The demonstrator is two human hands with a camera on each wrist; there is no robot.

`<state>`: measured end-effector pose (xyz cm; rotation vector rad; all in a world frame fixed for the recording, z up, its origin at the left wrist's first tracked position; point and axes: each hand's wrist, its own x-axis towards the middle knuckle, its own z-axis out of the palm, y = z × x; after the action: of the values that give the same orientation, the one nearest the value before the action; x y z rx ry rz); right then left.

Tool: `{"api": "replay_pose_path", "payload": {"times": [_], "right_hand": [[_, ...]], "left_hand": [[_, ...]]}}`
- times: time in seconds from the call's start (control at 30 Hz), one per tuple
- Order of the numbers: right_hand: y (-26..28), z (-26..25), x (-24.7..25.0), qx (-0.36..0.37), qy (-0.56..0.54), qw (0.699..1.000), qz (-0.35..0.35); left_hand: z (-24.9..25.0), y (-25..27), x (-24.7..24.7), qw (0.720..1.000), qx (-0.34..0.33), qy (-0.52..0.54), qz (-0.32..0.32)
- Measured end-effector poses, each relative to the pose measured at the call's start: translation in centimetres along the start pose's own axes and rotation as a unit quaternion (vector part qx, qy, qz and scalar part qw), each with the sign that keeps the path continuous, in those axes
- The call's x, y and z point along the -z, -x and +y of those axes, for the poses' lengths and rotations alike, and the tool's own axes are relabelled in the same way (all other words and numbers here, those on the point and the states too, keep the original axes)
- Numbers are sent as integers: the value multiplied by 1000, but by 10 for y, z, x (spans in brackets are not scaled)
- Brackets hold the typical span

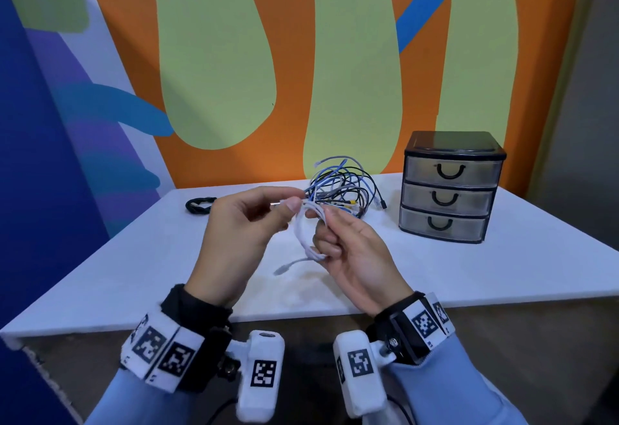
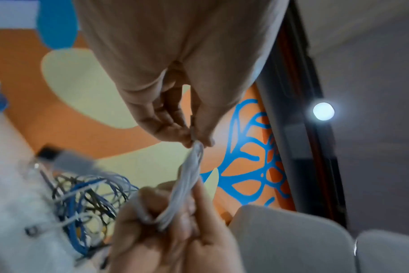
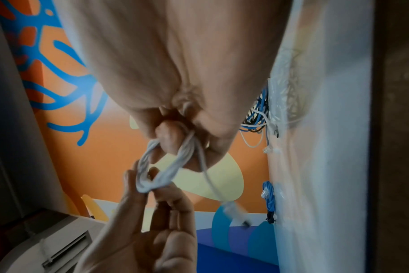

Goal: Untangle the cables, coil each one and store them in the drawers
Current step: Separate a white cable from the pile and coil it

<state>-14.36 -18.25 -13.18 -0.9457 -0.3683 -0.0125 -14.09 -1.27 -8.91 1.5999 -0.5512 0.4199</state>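
While pinched: white cable (image 1: 310, 233) between hands.

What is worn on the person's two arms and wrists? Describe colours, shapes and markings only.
Both arms have light blue sleeves. Each wrist carries a black strap with a white band printed with square black-and-white tag markers. A rounded white camera block, also bearing a tag marker, hangs under each wrist. The hands are bare.

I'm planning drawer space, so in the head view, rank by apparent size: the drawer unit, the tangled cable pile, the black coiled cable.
1. drawer unit
2. tangled cable pile, partly hidden behind the hands, so likely bigger than it looks
3. black coiled cable
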Motion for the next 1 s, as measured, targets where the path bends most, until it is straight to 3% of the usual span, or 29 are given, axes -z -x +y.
{"api": "replay_pose_path", "payload": {"times": [0.07,0.2,0.43,0.53,0.7,0.8,0.9,1.0], "right_hand": [[0,1,-1,-9,1,1000,6],[-1,7,-6,-64,18,998,-19],[2,1,-6,-133,49,988,-62],[0,3,-5,-90,50,994,-34],[-7,3,-4,20,36,999,31],[-10,3,-6,52,105,992,48],[-12,1,-6,85,196,975,63],[-11,-4,-4,125,263,953,79]], "left_hand": [[-2,-2,3,999,22,27,15],[-10,-7,6,992,-47,-77,84],[-23,0,2,980,-60,-116,152],[-23,-1,1,976,-58,-142,152],[-23,1,-1,970,-54,-235,41],[-18,1,-6,987,14,-160,-12],[-11,0,-9,993,115,-25,-2],[-8,2,-9,992,122,-10,-7]]}}
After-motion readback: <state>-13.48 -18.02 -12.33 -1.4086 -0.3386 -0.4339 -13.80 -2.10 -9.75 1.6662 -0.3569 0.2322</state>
